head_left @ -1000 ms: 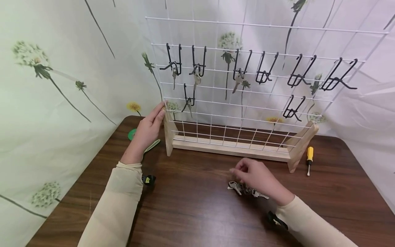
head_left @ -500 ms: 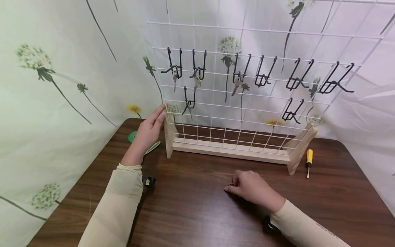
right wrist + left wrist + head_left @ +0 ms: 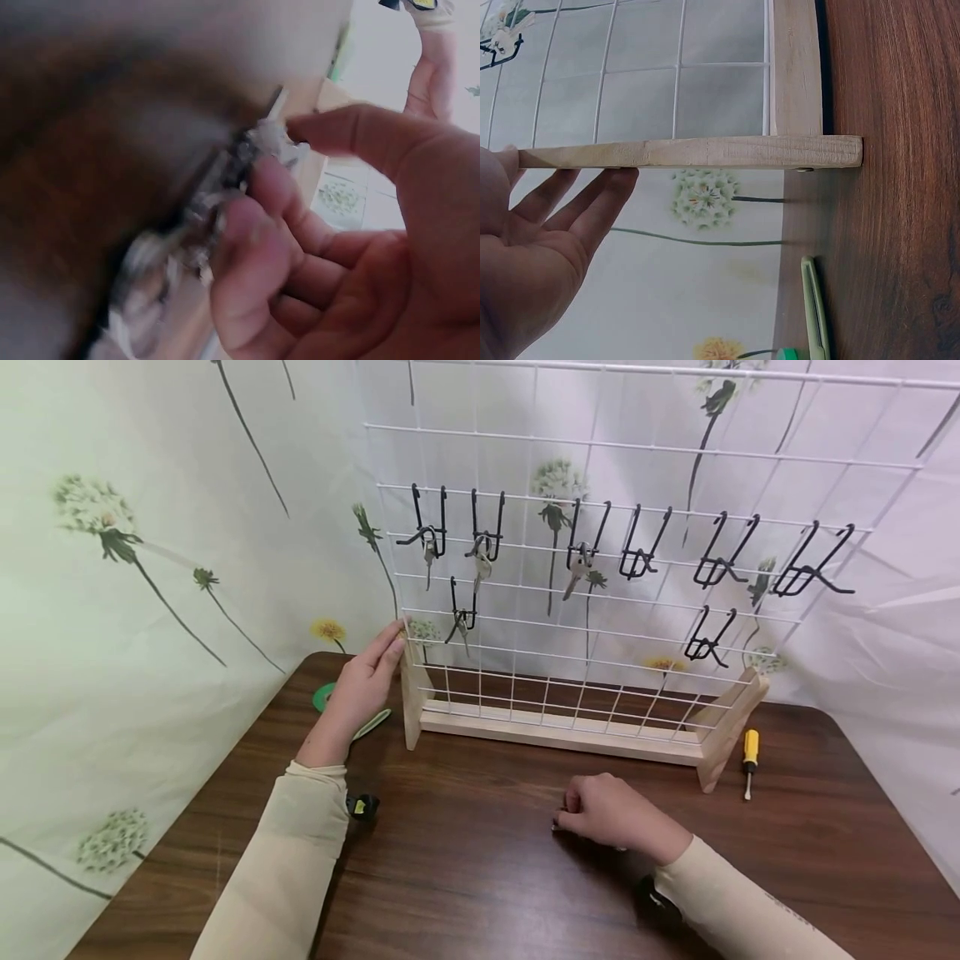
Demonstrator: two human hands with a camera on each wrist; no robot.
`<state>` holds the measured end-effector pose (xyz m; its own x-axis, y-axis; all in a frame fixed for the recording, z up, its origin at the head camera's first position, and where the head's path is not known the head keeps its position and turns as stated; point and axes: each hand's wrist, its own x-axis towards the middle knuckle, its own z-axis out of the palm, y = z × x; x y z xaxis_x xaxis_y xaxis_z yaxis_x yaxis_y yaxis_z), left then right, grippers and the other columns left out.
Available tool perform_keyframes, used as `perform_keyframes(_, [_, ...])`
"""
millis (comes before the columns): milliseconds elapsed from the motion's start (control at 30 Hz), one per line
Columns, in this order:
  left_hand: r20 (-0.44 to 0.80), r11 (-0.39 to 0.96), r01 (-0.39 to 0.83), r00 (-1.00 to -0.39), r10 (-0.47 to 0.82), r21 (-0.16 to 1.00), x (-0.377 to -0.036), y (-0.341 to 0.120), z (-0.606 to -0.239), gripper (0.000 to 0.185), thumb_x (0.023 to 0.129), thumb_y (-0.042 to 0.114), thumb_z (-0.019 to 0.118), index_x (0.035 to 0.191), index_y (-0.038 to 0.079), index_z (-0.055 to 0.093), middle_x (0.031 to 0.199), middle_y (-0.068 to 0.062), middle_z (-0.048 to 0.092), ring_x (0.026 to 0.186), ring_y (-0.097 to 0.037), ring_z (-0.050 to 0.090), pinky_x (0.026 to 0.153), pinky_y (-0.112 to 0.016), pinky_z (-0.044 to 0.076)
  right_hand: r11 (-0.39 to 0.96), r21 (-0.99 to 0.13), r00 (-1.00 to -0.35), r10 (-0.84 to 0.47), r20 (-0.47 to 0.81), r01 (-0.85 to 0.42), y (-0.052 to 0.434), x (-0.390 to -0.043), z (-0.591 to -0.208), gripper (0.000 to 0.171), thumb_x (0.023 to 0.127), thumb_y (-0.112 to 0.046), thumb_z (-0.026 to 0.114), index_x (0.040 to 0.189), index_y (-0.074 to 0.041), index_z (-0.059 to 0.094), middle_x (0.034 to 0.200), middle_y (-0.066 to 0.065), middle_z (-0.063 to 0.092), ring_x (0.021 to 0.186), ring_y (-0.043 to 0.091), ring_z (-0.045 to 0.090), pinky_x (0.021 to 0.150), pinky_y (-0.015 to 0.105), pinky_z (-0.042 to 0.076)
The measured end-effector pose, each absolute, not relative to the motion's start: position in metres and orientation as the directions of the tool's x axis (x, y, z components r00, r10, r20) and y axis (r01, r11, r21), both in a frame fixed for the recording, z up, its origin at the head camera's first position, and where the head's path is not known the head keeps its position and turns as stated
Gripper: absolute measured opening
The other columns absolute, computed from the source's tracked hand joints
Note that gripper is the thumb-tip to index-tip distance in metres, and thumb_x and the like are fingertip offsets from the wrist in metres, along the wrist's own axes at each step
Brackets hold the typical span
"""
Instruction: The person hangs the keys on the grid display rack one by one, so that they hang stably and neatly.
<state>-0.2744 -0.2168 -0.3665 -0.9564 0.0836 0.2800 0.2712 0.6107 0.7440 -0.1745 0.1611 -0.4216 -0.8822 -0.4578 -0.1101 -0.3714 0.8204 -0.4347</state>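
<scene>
A white wire grid rack on a wooden stand (image 3: 555, 739) stands across the table. My left hand (image 3: 363, 681) holds the stand's left upright (image 3: 705, 153); its fingertips lie against the outer face and the thumb is at the front edge. In front of the rack, my right hand (image 3: 618, 814) is low over the table, fingers curled around a small bunch of metal keys (image 3: 206, 199). In the head view the hand hides most of this bunch. Several black hooks hang on the grid. Keys (image 3: 482, 564) dangle from the left ones, while a right-hand hook (image 3: 707, 647) is bare.
A yellow-handled screwdriver (image 3: 751, 748) lies right of the stand. On the left, near my forearm, are a green round object (image 3: 322, 697) and a slim pale green handle (image 3: 815, 307). A floral cloth (image 3: 165, 610) hangs behind the table.
My right hand has come down onto the keys and its fingers have closed around them. The left hand stays on the upright. The head view has tilted slightly upward.
</scene>
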Motion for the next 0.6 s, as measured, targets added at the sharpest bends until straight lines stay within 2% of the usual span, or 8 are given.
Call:
perform_keyframes(167, [0.283, 0.608, 0.273, -0.956, 0.082, 0.745, -0.275, -0.216, -0.367, 0.054, 0.115, 0.053, 0.036, 0.168, 0.040, 0.035, 0.174, -0.007, 0.037, 0.161, -0.040, 0.036, 0.129, -0.065, 0.034, 0.800, -0.487, -0.857, -0.484, -0.178, -0.351, 0.167, -0.182, -0.415, 0.015, 0.088, -0.018, 0.075, 0.080, -0.017, 0.062, 0.064, -0.009, 0.058, 0.051, 0.005, 0.051, 0.054, 0.024, 0.045])
perform_keyframes(333, [0.281, 0.608, 0.275, -0.956, 0.088, 0.745, -0.276, -0.215, -0.367, 0.054, 0.116, 0.053, 0.037, 0.168, 0.038, 0.035, 0.175, -0.006, 0.036, 0.161, -0.039, 0.036, 0.129, -0.064, 0.033, 0.768, -0.557, -0.815, -0.520, -0.256, -0.315, 0.171, -0.187, -0.411, 0.008, 0.090, -0.014, 0.071, 0.088, -0.015, 0.064, 0.065, -0.007, 0.061, 0.049, 0.007, 0.055, 0.051, 0.026, 0.049])
perform_keyframes(600, [0.286, 0.608, 0.276, -0.955, 0.084, 0.744, -0.275, -0.216, -0.366, 0.054, 0.115, 0.053, 0.037, 0.168, 0.038, 0.036, 0.174, -0.007, 0.037, 0.161, -0.040, 0.037, 0.129, -0.064, 0.034, 0.765, -0.524, -0.789, -0.559, -0.254, -0.373, 0.169, -0.192, -0.409, 0.010, 0.088, -0.013, 0.074, 0.089, -0.015, 0.064, 0.064, -0.010, 0.058, 0.051, 0.004, 0.053, 0.054, 0.023, 0.047])
